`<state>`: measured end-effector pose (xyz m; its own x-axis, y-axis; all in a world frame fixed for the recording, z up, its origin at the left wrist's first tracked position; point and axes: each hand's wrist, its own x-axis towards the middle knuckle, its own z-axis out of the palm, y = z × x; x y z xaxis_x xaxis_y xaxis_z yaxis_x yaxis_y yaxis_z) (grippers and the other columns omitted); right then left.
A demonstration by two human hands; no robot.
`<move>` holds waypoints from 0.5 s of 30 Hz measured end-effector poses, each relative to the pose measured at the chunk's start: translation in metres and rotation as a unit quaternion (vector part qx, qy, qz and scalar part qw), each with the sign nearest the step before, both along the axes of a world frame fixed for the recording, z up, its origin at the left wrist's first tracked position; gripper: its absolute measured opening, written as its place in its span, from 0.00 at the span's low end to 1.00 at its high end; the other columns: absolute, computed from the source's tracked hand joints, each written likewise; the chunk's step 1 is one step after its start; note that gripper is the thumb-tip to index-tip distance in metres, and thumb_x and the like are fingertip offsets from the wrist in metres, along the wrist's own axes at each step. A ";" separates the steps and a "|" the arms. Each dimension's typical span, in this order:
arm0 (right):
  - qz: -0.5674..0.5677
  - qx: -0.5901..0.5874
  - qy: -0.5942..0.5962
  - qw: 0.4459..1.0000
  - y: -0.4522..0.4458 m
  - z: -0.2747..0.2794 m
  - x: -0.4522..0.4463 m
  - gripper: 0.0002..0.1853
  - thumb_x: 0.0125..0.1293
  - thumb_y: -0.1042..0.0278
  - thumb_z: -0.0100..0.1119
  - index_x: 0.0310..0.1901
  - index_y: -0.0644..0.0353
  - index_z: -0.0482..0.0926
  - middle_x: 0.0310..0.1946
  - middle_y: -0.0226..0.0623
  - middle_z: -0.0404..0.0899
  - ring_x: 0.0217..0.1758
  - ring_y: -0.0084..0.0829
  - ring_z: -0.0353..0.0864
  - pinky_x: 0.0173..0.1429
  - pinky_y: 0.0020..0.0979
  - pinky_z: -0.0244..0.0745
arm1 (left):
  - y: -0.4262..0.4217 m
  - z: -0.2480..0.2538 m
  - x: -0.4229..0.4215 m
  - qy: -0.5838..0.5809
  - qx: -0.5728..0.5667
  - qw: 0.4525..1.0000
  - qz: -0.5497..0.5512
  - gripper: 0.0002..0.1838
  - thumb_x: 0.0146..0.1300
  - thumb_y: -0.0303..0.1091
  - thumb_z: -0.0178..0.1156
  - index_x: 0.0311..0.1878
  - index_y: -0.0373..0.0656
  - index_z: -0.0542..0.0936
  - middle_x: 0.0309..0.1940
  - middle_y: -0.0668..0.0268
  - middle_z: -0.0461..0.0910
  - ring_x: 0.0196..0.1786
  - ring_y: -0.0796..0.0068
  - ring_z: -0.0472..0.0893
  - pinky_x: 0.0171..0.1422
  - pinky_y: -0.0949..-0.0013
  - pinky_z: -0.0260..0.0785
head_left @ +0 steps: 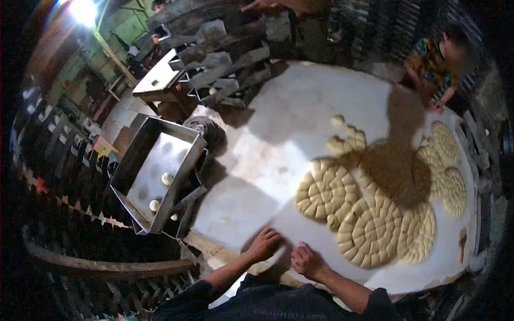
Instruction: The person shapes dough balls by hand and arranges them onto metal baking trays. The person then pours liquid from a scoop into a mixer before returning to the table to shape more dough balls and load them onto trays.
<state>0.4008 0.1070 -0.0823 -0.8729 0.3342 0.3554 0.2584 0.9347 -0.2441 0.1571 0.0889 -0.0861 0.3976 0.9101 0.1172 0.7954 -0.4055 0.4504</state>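
My left hand (265, 244) rests low over the near edge of the pale work table (235, 208), fingers stretched forward, with no object visible in it. Close to its right, my right hand (307, 260) is curled with the fingers drawn together; whatever it may hold is hidden. Right of my hands lie cut dough pieces set in round spirals: one coil (327, 190) farther off, a larger coil (370, 235) nearer, and another (417, 232) beside it. A short curved row of dough pieces (348, 140) lies beyond them.
At left, a deep metal tray (160, 144) holds two dough balls (155, 205). More coils (454, 190) lie at the table's right side, near a wooden-handled tool (462, 245). Another person (428, 67) is at the far right edge. Stacked wood (230, 69) borders the far left.
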 end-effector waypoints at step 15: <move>-0.057 -0.051 0.055 0.996 0.035 -0.006 0.006 0.05 0.51 0.70 0.57 0.27 0.62 0.74 0.28 0.42 0.75 0.41 0.45 0.76 0.53 0.43 0.76 | 0.029 0.019 -0.009 -0.071 0.050 0.994 0.063 0.13 0.54 0.32 0.62 0.44 0.43 0.80 0.47 0.64 0.78 0.57 0.63 0.74 0.69 0.60 0.59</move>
<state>0.4065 0.1420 -0.0883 -0.7847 0.4683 0.4062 0.3284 0.8697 -0.3684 0.1484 0.1183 -0.0667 0.2541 0.9323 0.2573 0.7742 -0.3555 0.5237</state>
